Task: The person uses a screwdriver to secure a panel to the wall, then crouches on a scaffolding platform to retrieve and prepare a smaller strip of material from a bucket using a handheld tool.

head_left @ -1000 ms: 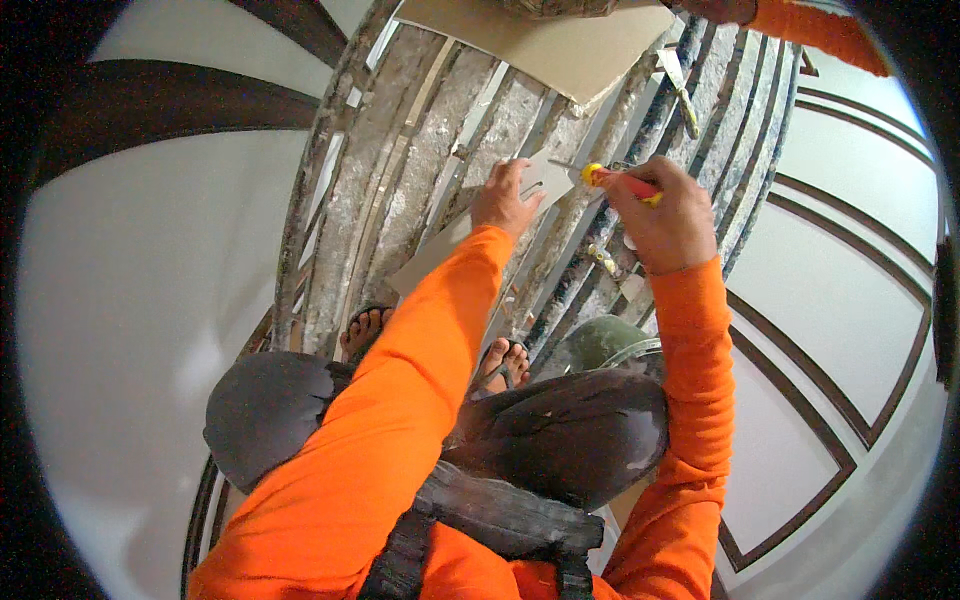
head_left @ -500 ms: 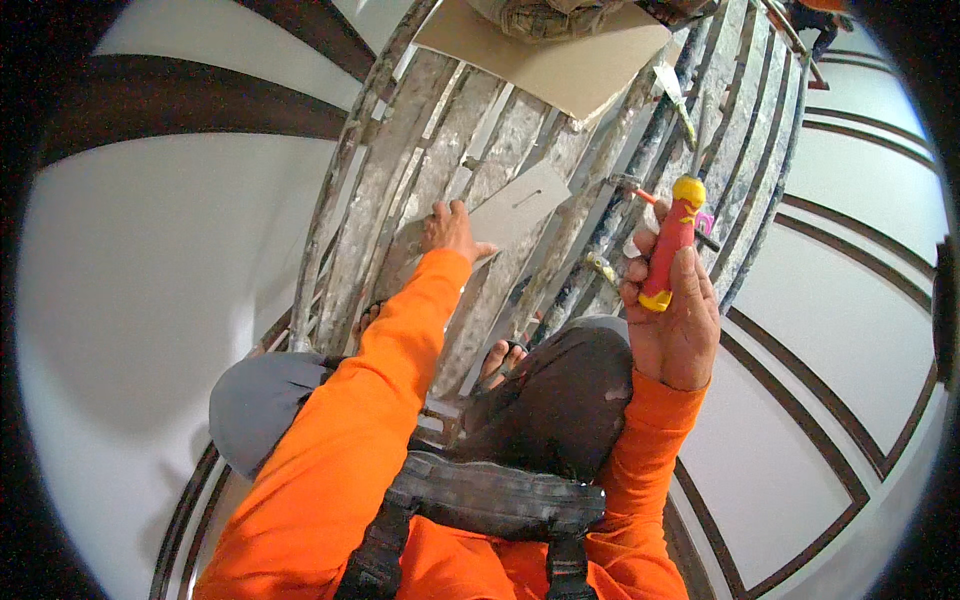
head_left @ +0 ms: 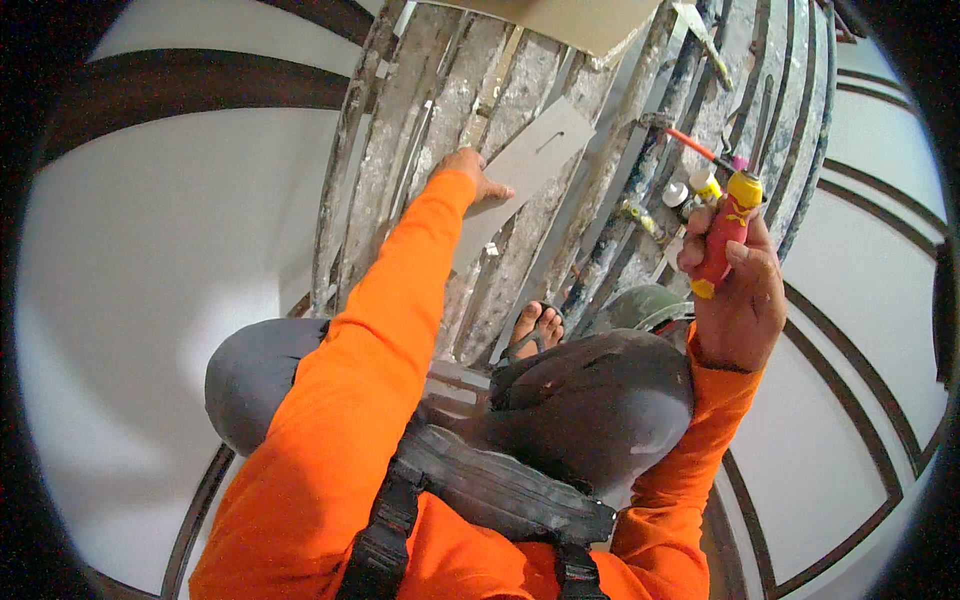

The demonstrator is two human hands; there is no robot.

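Note:
My left hand (head_left: pixel 466 172) grips the left edge of a flat grey-beige board (head_left: pixel 540 155), thumb on its upper face and fingers partly hidden at the edge. The board lies aslant on a slatted platform (head_left: pixel 415 120) and has a small dark slot or mark near its far end. Held up to the right, my right hand (head_left: pixel 745 285) is wrapped round the red and yellow handle of a hand tool (head_left: pixel 722 240). A metal collar shows at the handle's top; I cannot make out the working end.
Near my right hand lie an orange-handled hammer-like tool (head_left: pixel 695 145) and small bottles with a white cap (head_left: pixel 676 194) and a yellow cap (head_left: pixel 706 184). Farther off are a scraper (head_left: pixel 705 42) and a large beige sheet (head_left: pixel 590 25). Gaps run between the slats. My sandalled foot (head_left: pixel 538 328) rests on them.
The view has shifted. My right hand appears farther right with the tool, its handle tilted more. My left hand sits a little farther up, still on the board, and more of the board shows.

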